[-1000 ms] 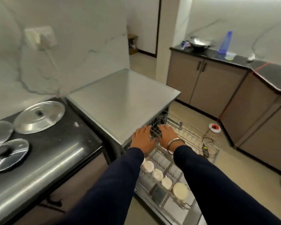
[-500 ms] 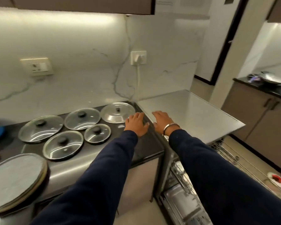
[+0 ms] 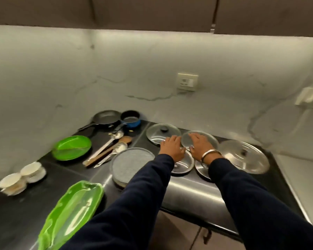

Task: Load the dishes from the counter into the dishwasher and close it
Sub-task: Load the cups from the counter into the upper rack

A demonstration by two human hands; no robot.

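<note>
Both my hands reach over a group of pot lids on the black counter. My left hand hovers with its fingers apart between a glass lid with a black knob and a small steel-rimmed lid. Beside it, my right hand lies flat and open on another glass lid. Under my right wrist lies one more lid. A large steel lid sits to the right. Grey stacked plates lie left of my left arm. The dishwasher is out of view.
A green plate, a green tray, several spoons and ladles, a black pan, a blue saucepan and white cups crowd the counter's left part. Marble walls close the corner behind.
My view has swung left from the open dishwasher rack to the counter. Both hands left the rack, passed over the dishwasher's edge and now rest over the lids.
</note>
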